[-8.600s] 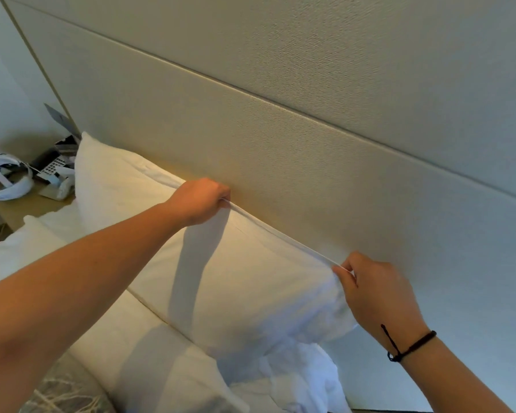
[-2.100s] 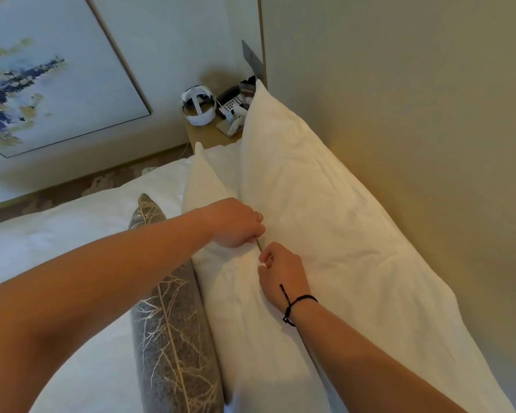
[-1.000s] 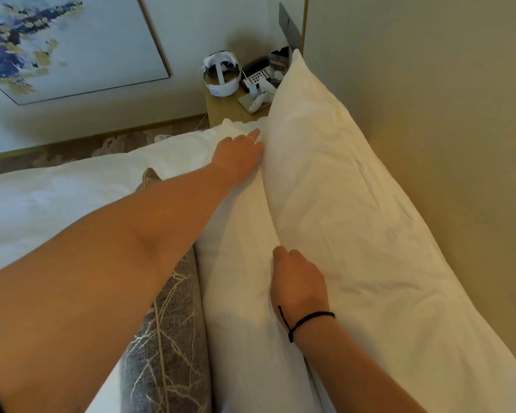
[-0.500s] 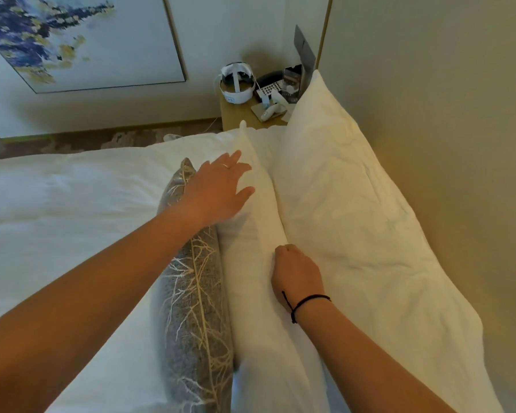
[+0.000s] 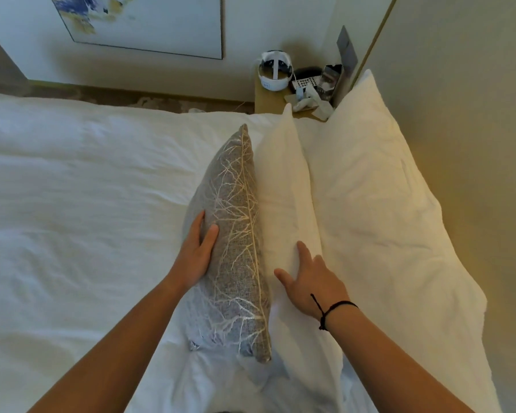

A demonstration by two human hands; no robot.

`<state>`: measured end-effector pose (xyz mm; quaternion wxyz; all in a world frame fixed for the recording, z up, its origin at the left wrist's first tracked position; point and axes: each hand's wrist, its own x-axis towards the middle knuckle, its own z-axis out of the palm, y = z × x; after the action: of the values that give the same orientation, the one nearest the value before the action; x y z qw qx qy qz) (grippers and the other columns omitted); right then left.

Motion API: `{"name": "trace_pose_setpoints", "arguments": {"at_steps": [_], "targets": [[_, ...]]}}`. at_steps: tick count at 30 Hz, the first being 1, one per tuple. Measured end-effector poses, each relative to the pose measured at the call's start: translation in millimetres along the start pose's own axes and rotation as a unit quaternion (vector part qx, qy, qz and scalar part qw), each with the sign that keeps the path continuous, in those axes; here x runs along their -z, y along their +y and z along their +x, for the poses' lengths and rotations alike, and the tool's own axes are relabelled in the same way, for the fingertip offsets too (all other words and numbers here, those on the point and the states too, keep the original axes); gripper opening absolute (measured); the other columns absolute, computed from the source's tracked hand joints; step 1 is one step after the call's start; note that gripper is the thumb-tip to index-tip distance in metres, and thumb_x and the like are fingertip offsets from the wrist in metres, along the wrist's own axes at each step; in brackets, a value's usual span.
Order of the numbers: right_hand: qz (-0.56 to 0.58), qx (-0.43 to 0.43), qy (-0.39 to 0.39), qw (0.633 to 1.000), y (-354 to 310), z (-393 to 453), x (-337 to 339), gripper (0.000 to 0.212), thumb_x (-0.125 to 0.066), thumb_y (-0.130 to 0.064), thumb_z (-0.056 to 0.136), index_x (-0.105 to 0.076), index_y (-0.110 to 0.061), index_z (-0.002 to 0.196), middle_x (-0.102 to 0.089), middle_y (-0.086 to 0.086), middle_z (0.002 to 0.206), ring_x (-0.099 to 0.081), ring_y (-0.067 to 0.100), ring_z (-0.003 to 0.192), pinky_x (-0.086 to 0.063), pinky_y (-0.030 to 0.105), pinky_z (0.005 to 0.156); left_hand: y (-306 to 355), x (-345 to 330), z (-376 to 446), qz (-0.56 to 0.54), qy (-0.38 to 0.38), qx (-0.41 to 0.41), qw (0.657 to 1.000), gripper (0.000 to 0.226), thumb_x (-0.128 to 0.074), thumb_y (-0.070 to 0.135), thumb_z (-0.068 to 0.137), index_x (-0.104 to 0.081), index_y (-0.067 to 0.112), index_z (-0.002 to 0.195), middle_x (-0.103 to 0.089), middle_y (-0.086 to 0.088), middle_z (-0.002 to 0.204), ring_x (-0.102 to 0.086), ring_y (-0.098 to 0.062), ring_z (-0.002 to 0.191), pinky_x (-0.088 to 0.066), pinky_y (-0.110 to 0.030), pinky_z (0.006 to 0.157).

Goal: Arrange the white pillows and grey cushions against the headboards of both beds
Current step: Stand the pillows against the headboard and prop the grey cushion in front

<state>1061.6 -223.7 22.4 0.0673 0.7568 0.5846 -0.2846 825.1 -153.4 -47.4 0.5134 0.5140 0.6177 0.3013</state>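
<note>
Against the beige headboard (image 5: 459, 84) leans a large white pillow (image 5: 376, 198). A second, narrower white pillow (image 5: 283, 189) stands in front of it. A grey cushion (image 5: 233, 242) with a pale branch pattern stands on edge against that second pillow. My left hand (image 5: 195, 251) lies flat with straight fingers on the cushion's outer face. My right hand (image 5: 310, 278), with a black cord at the wrist, rests with spread fingers on the front white pillow.
White bedding (image 5: 72, 219) covers the bed to the left. A wooden nightstand (image 5: 268, 98) beyond the pillows carries a white headset (image 5: 274, 70), a phone keypad and small items. A framed painting (image 5: 143, 22) hangs on the far wall.
My left hand has come down from the front pillow's far end onto the grey cushion's side. My right hand has uncurled and spread on the front pillow. The view has pulled back.
</note>
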Motion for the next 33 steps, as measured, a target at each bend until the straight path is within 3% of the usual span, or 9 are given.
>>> {"name": "trace_pose_setpoints", "arguments": {"at_steps": [3, 7, 10, 12, 17, 22, 28, 31, 33], "targets": [[0.076, 0.083, 0.135, 0.984, -34.8, -11.2, 15.0, 0.071, -0.023, -0.077, 0.087, -0.023, -0.035, 0.144, -0.051, 0.003, 0.137, -0.058, 0.026, 0.11, -0.049, 0.043, 0.084, -4.3, 0.8, -4.1, -0.023, 0.0, 0.003, 1.0, 0.082, -0.038, 0.08, 0.082, -0.015, 0.046, 0.153, -0.029, 0.008, 0.16, -0.035, -0.015, 0.141, -0.028, -0.03, 0.108], [0.127, 0.184, 0.069, 0.972, -90.4, -20.5, 16.2, 0.074, -0.042, -0.083, 0.075, -0.015, -0.057, 0.138, -0.055, 0.002, 0.13, -0.061, 0.023, 0.103, -0.052, 0.043, 0.085, -9.1, -1.0, -6.4, -0.055, 0.003, -0.01, 0.998, 0.089, -0.04, 0.085, 0.077, -0.018, 0.045, 0.153, -0.024, 0.01, 0.162, -0.026, -0.013, 0.146, -0.023, -0.041, 0.119], [0.03, 0.159, 0.013, 0.987, -97.9, -16.3, 4.0, 0.079, -0.059, -0.063, 0.079, -0.005, -0.065, 0.137, -0.037, 0.014, 0.142, -0.059, 0.034, 0.106, -0.051, 0.043, 0.09, -20.1, 0.3, -8.2, -0.073, 0.013, 0.042, 0.996, 0.093, -0.044, 0.087, 0.073, -0.019, 0.046, 0.153, -0.028, 0.008, 0.161, -0.033, -0.017, 0.143, -0.029, -0.043, 0.117], [0.04, 0.137, 0.006, 0.99, -88.8, -10.7, -0.5, 0.076, -0.059, -0.053, 0.083, -0.007, -0.067, 0.136, -0.04, 0.013, 0.135, -0.059, 0.032, 0.098, -0.052, 0.041, 0.089, -31.3, -0.4, -11.2, -0.093, 0.016, 0.07, 0.993, 0.103, -0.048, 0.091, 0.067, -0.017, 0.045, 0.153, -0.029, 0.006, 0.16, -0.036, -0.019, 0.142, -0.032, -0.046, 0.117], [0.04, 0.135, 0.023, 0.99, -66.9, 1.1, -1.7, 0.075, -0.06, -0.051, 0.083, -0.008, -0.07, 0.134, -0.047, 0.006, 0.107, -0.058, 0.025, 0.08, -0.054, 0.038, 0.079, -51.1, -11.2, -11.6, -0.103, 0.012, 0.096, 0.99, 0.11, -0.053, 0.092, 0.061, -0.013, 0.048, 0.153, -0.018, 0.006, 0.163, -0.023, -0.019, 0.148, -0.025, -0.052, 0.119], [0.102, 0.145, 0.009, 0.984, -52.1, 17.7, -1.9, 0.078, -0.066, -0.046, 0.078, -0.015, -0.069, 0.133, -0.055, 0.002, 0.113, -0.062, 0.023, 0.091, -0.055, 0.039, 0.086, -60.8, -18.4, 2.6, -0.173, 0.029, 0.151, 0.973, 0.11, -0.059, 0.093, 0.054, -0.021, 0.054, 0.149, -0.022, 0.001, 0.163, -0.032, -0.024, 0.145, -0.032, -0.055, 0.116], [0.156, 0.162, 0.039, 0.974, -19.7, 33.9, 1.2, 0.076, -0.07, -0.038, 0.08, -0.024, -0.064, 0.135, -0.058, -0.007, 0.111, -0.061, 0.011, 0.087, -0.051, 0.027, 0.084, -53.0, -54.3, 20.2, -0.144, -0.011, 0.144, 0.979, 0.107, -0.055, 0.093, 0.06, -0.009, 0.057, 0.15, -0.009, 0.003, 0.166, -0.014, -0.022, 0.151, -0.023, -0.059, 0.118], [0.159, 0.155, 0.066, 0.973, 4.9, 36.6, 16.1, 0.075, -0.071, -0.036, 0.081, -0.027, -0.061, 0.136, -0.056, -0.009, 0.109, -0.055, 0.006, 0.088, -0.044, 0.022, 0.082, -35.1, -78.2, 29.6, -0.14, -0.039, 0.153, 0.978, 0.119, -0.055, 0.096, 0.053, -0.005, 0.052, 0.152, -0.013, 0.001, 0.166, -0.022, -0.023, 0.149, -0.027, -0.053, 0.118], [0.153, 0.15, 0.081, 0.973, 23.1, 35.3, 32.1, 0.076, -0.072, -0.035, 0.08, -0.028, -0.061, 0.137, -0.056, -0.01, 0.111, -0.056, 0.007, 0.091, -0.046, 0.023, 0.083, -20.4, -96.7, 34.3, -0.159, -0.073, 0.151, 0.973, 0.126, -0.058, 0.096, 0.049, -0.006, 0.048, 0.153, -0.019, 0.002, 0.164, -0.033, -0.019, 0.142, -0.04, -0.037, 0.108]]}}
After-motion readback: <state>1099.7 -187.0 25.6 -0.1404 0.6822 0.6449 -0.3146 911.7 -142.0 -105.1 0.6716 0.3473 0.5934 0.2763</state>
